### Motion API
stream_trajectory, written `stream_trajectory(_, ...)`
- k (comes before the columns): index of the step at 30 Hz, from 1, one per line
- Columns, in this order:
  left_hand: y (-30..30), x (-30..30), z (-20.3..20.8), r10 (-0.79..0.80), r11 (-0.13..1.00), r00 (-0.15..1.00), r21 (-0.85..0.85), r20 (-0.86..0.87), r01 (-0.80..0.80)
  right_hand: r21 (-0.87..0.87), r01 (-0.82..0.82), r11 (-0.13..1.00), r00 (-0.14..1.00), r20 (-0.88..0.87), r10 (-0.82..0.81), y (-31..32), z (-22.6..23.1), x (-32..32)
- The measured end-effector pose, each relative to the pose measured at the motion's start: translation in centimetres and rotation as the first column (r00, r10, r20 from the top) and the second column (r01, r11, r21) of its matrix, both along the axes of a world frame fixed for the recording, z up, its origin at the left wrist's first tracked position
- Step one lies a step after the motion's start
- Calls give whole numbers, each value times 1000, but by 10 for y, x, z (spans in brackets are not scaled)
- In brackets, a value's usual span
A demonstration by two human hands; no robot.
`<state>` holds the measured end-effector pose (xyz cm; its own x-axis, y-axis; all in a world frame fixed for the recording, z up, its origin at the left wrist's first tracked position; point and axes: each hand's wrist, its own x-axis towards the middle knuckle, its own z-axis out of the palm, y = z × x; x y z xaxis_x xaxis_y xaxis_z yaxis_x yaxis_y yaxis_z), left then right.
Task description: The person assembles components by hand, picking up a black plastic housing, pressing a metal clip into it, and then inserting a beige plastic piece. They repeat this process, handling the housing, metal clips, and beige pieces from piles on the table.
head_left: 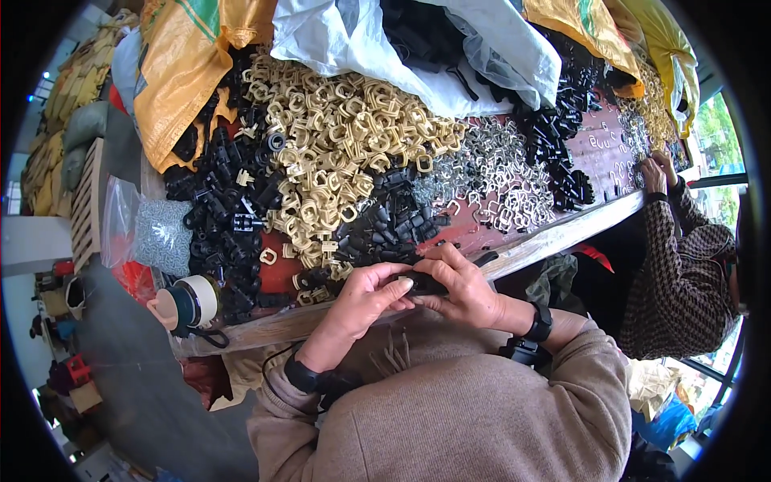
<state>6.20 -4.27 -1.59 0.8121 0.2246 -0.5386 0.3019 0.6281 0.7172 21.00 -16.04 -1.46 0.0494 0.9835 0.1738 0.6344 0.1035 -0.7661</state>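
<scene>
At the near edge of the table my left hand [363,303] and my right hand [466,291] meet, fingers closed around a small black plastic part [416,283]. The fingers cover most of it, so its full shape is hidden. A short black strip [486,258] shows just past my right hand's fingers. Right beyond the hands lie small black plastic pieces [393,221]. Behind them rises a large heap of cream-coloured ring-shaped plastic parts [345,128]. To the right of that heap is a spread of shiny metal U-shaped clips [514,181].
A pile of black fittings [229,217] lies at left, beside a clear bag of small metal pieces [161,233] and a cup with a cream lid [197,300]. Sacks [181,80] line the back. A co-worker [683,265] handles parts at far right. A wooden rail [562,234] edges the table.
</scene>
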Motion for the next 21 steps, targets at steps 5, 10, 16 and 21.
stream_trajectory(5, 6, 0, -5, 48, 998, 999, 43, 12, -48, -54, -161, 985, 981, -116, 154, 8, 7, 16)
stream_trajectory(10, 5, -3, -2, -12, 999, 996, 36, 84, 9, 75, -443, 893, 873, -189, 449, 17, 18, 29)
stream_trajectory(16, -7, -2, 6, 28, 991, 995, -133, 91, -15, 89, -596, 798, 763, -249, 597, 20, 18, 23)
stream_trajectory(21, -5, -3, 1, -135, 991, 959, 58, 250, 124, 147, -527, 837, 777, -317, 545, 12, 15, 13)
